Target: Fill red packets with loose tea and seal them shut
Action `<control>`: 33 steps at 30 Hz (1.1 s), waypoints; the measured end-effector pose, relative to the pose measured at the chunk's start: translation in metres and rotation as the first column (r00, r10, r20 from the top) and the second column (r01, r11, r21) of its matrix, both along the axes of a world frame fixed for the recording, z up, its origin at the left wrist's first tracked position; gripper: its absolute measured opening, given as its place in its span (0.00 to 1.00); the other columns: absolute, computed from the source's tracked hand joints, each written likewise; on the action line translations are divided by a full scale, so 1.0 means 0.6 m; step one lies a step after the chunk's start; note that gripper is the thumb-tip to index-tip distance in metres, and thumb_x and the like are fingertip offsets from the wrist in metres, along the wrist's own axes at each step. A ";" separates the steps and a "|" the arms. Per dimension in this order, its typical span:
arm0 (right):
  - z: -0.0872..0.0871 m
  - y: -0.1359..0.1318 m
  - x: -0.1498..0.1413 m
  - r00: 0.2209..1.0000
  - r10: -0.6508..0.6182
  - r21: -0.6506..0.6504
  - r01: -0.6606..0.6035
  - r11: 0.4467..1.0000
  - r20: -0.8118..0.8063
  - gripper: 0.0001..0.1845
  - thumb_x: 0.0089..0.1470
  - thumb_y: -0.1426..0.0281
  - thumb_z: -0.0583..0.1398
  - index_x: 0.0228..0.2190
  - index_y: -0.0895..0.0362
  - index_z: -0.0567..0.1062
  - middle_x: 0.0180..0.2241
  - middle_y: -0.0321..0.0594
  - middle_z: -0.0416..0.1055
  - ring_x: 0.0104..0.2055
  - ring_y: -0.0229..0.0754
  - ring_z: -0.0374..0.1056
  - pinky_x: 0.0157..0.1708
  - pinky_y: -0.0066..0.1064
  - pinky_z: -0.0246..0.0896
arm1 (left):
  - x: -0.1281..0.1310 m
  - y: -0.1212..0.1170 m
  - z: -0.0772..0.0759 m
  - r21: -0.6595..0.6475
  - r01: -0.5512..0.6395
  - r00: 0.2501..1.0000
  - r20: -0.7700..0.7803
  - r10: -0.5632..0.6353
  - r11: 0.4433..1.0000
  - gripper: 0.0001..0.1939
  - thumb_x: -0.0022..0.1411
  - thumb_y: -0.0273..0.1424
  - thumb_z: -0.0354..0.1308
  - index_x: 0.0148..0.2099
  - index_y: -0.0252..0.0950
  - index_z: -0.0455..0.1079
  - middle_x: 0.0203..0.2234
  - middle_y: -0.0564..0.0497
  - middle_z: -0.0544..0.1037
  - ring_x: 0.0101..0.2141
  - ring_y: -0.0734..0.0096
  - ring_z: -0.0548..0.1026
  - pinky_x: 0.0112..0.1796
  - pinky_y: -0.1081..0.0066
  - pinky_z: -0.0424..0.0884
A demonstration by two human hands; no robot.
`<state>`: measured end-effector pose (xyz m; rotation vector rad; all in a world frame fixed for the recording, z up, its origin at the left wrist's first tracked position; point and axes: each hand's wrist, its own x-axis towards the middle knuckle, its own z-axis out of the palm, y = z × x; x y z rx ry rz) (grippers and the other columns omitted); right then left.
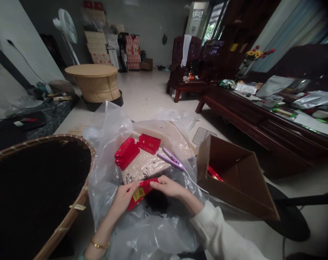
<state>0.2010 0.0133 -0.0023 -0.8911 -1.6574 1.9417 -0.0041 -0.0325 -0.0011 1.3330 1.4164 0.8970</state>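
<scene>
Both my hands grip a red packet with a yellow label (139,194) low in the middle of the view. My left hand (122,198) closes on its left side, while my right hand (166,186) pinches its upper right end, thumb on top. Beyond them, a fanned stack of red packets (126,153) and a few more red packets (149,143) lie on a plastic-covered pale surface with dark handwriting. To their right is a purple hair straightener (171,159) with a white cord. Dark loose material (156,203) shows beneath my hands within a large clear plastic bag (155,234).
At left, a wide woven tray (91,159) holds a dark mass. An open cardboard box (238,180) with something red inside stands at right. Farther off are a round wooden-topped table (92,70), a white fan (67,27) and a cluttered dark wooden table (250,121).
</scene>
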 end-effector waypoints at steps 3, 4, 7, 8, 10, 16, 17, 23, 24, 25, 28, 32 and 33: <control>-0.001 -0.002 -0.003 0.998 0.063 -0.108 -0.064 0.992 -0.004 0.35 0.42 0.39 0.63 0.28 0.62 0.77 0.27 0.36 0.73 0.31 0.37 0.66 0.44 0.35 0.62 | 0.005 -0.002 -0.016 0.103 -0.048 0.996 -0.071 0.055 0.994 0.27 0.58 0.50 0.51 0.39 0.34 0.81 0.35 0.45 0.83 0.37 0.56 0.80 0.43 0.61 0.76; -0.002 -0.003 -0.004 0.998 0.064 -0.142 -0.066 0.988 -0.016 0.35 0.40 0.39 0.64 0.28 0.62 0.77 0.27 0.36 0.72 0.30 0.37 0.66 0.44 0.36 0.62 | 0.006 -0.002 -0.022 0.140 -0.048 0.994 -0.096 0.061 0.989 0.27 0.60 0.50 0.50 0.38 0.34 0.81 0.35 0.45 0.83 0.37 0.57 0.81 0.42 0.62 0.76; -0.005 -0.004 -0.009 0.996 -0.052 -0.208 0.035 0.978 -0.079 0.35 0.39 0.41 0.66 0.30 0.61 0.78 0.30 0.39 0.75 0.35 0.41 0.70 0.50 0.40 0.61 | -0.003 0.000 -0.036 0.299 -0.070 0.972 -0.196 0.133 0.952 0.24 0.64 0.45 0.48 0.39 0.35 0.80 0.35 0.46 0.83 0.36 0.59 0.81 0.39 0.66 0.77; -0.006 -0.004 -0.009 0.990 -0.095 -0.227 0.069 0.971 -0.105 0.35 0.40 0.41 0.66 0.33 0.61 0.78 0.32 0.41 0.76 0.38 0.44 0.71 0.53 0.42 0.59 | -0.009 0.001 -0.039 0.370 -0.071 0.957 -0.237 0.168 0.926 0.22 0.65 0.43 0.48 0.39 0.35 0.80 0.36 0.47 0.83 0.36 0.60 0.81 0.38 0.67 0.77; -0.006 -0.006 -0.008 0.983 -0.116 -0.261 0.075 0.962 -0.143 0.36 0.43 0.41 0.65 0.38 0.61 0.79 0.36 0.44 0.77 0.43 0.47 0.72 0.57 0.45 0.55 | -0.021 0.003 -0.040 0.525 -0.026 0.915 -0.331 0.232 0.851 0.19 0.67 0.38 0.49 0.41 0.36 0.79 0.36 0.47 0.83 0.35 0.63 0.81 0.36 0.70 0.77; -0.006 -0.003 -0.007 0.994 -0.038 -0.209 0.015 0.978 -0.106 0.42 0.45 0.38 0.61 0.44 0.61 0.78 0.42 0.48 0.76 0.49 0.49 0.70 0.62 0.47 0.51 | -0.012 -0.014 -0.015 0.705 0.403 0.648 -0.670 0.362 0.584 0.22 0.66 0.37 0.55 0.58 0.32 0.69 0.53 0.38 0.75 0.54 0.51 0.71 0.49 0.57 0.69; -0.006 -0.001 -0.009 0.995 -0.027 -0.197 0.008 0.980 -0.092 0.42 0.45 0.37 0.60 0.45 0.61 0.78 0.43 0.47 0.76 0.49 0.49 0.69 0.62 0.47 0.50 | -0.005 -0.018 -0.012 0.662 0.460 0.596 -0.724 0.347 0.592 0.24 0.65 0.37 0.57 0.60 0.32 0.67 0.55 0.38 0.73 0.56 0.50 0.69 0.50 0.56 0.68; 0.001 -0.003 -0.024 0.996 0.008 -0.200 -0.024 0.980 -0.084 0.37 0.58 0.43 0.52 0.51 0.61 0.74 0.49 0.47 0.73 0.53 0.46 0.66 0.64 0.42 0.48 | 0.010 -0.021 -0.029 0.556 0.500 0.572 -0.787 0.229 0.664 0.32 0.57 0.22 0.56 0.65 0.32 0.58 0.55 0.40 0.73 0.53 0.55 0.71 0.48 0.59 0.69; 0.004 -0.005 -0.027 0.995 0.009 -0.208 -0.029 0.978 -0.098 0.37 0.59 0.43 0.52 0.52 0.61 0.73 0.50 0.47 0.72 0.54 0.46 0.65 0.65 0.41 0.48 | 0.008 -0.019 -0.034 0.577 0.489 0.616 -0.760 0.210 0.655 0.33 0.56 0.21 0.56 0.65 0.32 0.57 0.54 0.41 0.73 0.53 0.56 0.71 0.50 0.59 0.70; 0.008 -0.007 -0.029 0.994 0.013 -0.214 -0.037 0.976 -0.112 0.37 0.59 0.43 0.51 0.53 0.60 0.73 0.50 0.47 0.71 0.55 0.46 0.64 0.65 0.40 0.47 | 0.007 -0.017 -0.038 0.598 0.471 0.658 -0.728 0.194 0.648 0.34 0.56 0.20 0.55 0.65 0.33 0.56 0.54 0.42 0.74 0.53 0.57 0.71 0.51 0.59 0.69; 0.030 -0.012 -0.027 0.988 0.081 -0.193 -0.105 0.976 -0.131 0.41 0.56 0.39 0.50 0.52 0.60 0.74 0.52 0.49 0.70 0.57 0.48 0.63 0.65 0.40 0.47 | 0.004 -0.015 -0.045 0.640 0.392 0.749 -0.639 0.174 0.660 0.33 0.55 0.20 0.55 0.63 0.34 0.57 0.51 0.43 0.75 0.52 0.58 0.72 0.52 0.59 0.71; 0.071 -0.004 0.002 0.989 0.085 -0.135 -0.101 0.986 -0.122 0.49 0.52 0.33 0.46 0.50 0.62 0.75 0.50 0.53 0.72 0.55 0.50 0.66 0.65 0.44 0.46 | -0.001 -0.017 -0.047 0.662 0.238 0.826 -0.523 0.211 0.711 0.29 0.54 0.22 0.57 0.59 0.37 0.62 0.47 0.44 0.76 0.48 0.57 0.74 0.49 0.57 0.74; 0.077 -0.001 0.013 0.994 0.022 -0.119 -0.034 0.992 -0.106 0.49 0.53 0.33 0.44 0.49 0.62 0.75 0.48 0.53 0.73 0.54 0.50 0.67 0.63 0.46 0.49 | -0.003 -0.018 -0.047 0.668 0.186 0.839 -0.490 0.238 0.721 0.27 0.54 0.23 0.57 0.58 0.37 0.64 0.46 0.44 0.76 0.47 0.56 0.75 0.47 0.57 0.75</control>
